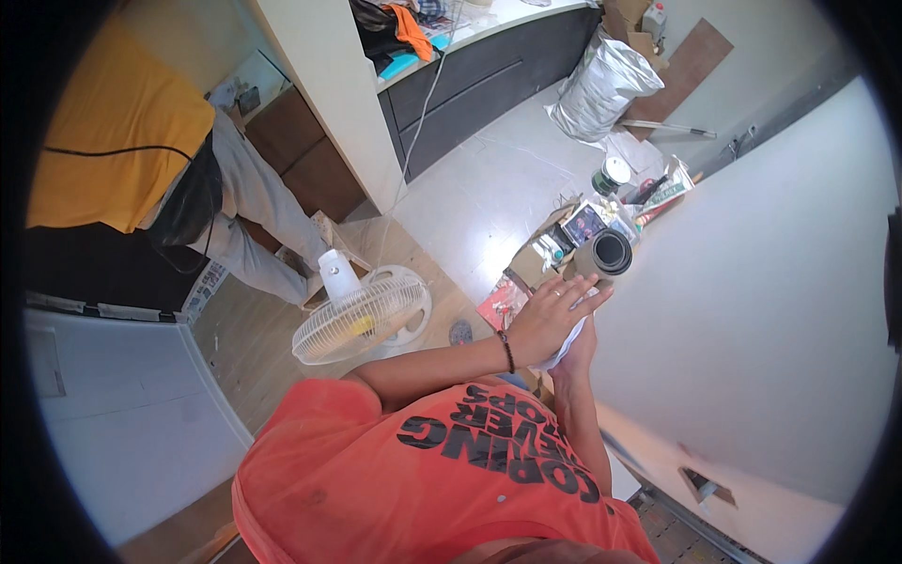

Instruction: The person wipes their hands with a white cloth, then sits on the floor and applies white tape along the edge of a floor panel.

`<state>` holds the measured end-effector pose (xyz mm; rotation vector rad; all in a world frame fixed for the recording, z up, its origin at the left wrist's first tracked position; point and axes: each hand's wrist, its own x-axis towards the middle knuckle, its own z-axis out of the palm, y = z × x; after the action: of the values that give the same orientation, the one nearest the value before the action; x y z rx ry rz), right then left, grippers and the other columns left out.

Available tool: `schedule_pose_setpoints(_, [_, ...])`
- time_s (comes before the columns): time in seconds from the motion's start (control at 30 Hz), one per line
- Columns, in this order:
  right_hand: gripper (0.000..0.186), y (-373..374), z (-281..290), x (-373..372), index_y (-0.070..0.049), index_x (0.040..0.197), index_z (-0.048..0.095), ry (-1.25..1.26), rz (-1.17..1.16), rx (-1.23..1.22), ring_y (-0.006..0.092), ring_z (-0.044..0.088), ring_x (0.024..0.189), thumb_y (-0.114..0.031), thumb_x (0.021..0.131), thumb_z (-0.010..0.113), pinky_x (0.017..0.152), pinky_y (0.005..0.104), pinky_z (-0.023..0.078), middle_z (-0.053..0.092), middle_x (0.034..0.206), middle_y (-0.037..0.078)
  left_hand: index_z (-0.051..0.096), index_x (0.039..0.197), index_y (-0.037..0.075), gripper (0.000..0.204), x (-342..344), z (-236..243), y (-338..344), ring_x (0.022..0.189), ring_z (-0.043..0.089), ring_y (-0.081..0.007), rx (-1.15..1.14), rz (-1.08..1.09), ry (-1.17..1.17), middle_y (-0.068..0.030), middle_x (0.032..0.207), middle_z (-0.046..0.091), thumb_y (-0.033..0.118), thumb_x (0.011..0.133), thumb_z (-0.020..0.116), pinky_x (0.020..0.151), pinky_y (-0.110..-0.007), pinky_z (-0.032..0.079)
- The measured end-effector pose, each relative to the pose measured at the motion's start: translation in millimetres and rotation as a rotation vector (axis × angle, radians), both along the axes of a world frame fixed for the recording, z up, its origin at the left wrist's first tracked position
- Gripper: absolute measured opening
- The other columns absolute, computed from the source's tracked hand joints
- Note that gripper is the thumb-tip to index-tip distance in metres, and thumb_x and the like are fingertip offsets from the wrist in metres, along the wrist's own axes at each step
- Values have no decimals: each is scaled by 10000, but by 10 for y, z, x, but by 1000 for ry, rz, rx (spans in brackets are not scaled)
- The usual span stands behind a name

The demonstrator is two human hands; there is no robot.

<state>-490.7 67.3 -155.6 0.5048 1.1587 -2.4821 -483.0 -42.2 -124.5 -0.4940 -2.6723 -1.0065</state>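
Observation:
My left hand [550,320] rests over a crumpled white sheet or cloth [564,350], its fingers curved over the top and a ring on one of them. My right hand [581,343] grips the same white item from beneath, largely hidden by the left. Just past my fingertips stands a dark rolled tube [611,252], beside a pile of small boxes and packets [554,246]. A lidded tub [613,174] sits behind the pile.
A white fan [348,324] stands left of me. A person [141,179] in yellow top and grey trousers works beyond it. A dark-fronted counter [470,85], silver sack [601,85] and leaning board [686,75] are at the back. A pale surface [752,310] borders my right.

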Motion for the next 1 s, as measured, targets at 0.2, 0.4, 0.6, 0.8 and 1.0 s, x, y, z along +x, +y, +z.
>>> schedule_pose_setpoints(0.2, [529, -358, -84, -1115, -116, 1413, 527, 85, 288, -395, 254, 611, 1243, -502, 1099, 349, 1038, 415, 505, 626, 1359, 83, 392, 1581, 117, 569, -268, 292, -713, 1558, 267, -314, 80, 85, 90, -151, 1665, 321, 211, 1036, 526, 1259, -536, 114])
schedule_pose_setpoints(0.4, [621, -1425, 111, -1238, -122, 1581, 355, 43, 720, -150, 248, 462, 1411, -522, 1106, 336, 1171, 424, 383, 442, 1570, 88, 322, 1610, 57, 741, -893, 286, -1503, 1593, 137, -329, 218, 257, 80, -153, 1704, 227, 555, 1062, 349, 1262, -536, -4])
schedule_pose_setpoints(0.6, [851, -2330, 288, -1852, -82, 1613, 298, 162, 892, -135, 220, 359, 1460, -690, 1025, 393, 1201, 369, 296, 384, 1601, 75, 242, 1633, 46, 824, -1309, 83, -2056, 1597, 80, -351, 355, 611, 252, -213, 1706, 164, 641, 1064, 225, 1261, -525, -14])
schedule_pose_setpoints(0.8, [931, -2883, 220, -3775, -73, 1565, 374, 124, 935, -335, 243, 553, 1302, -792, 977, 310, 1075, 406, 462, 545, 1464, 106, 362, 1583, 23, 692, -1999, -219, -2543, 1524, 320, -356, 568, 378, -43, -249, 1601, 379, 444, 1058, 524, 1221, -440, 287])
schedule_pose_setpoints(1.0, [1026, -3123, 116, -4616, -92, 1619, 265, 161, 1201, -218, 262, 508, 1379, -853, 933, 230, 1160, 424, 389, 494, 1529, 94, 10, 1656, 68, 1089, -3376, -336, -2862, 1546, 224, -355, 957, 555, 30, -186, 1694, 106, 437, 938, 740, 1140, -440, 403])
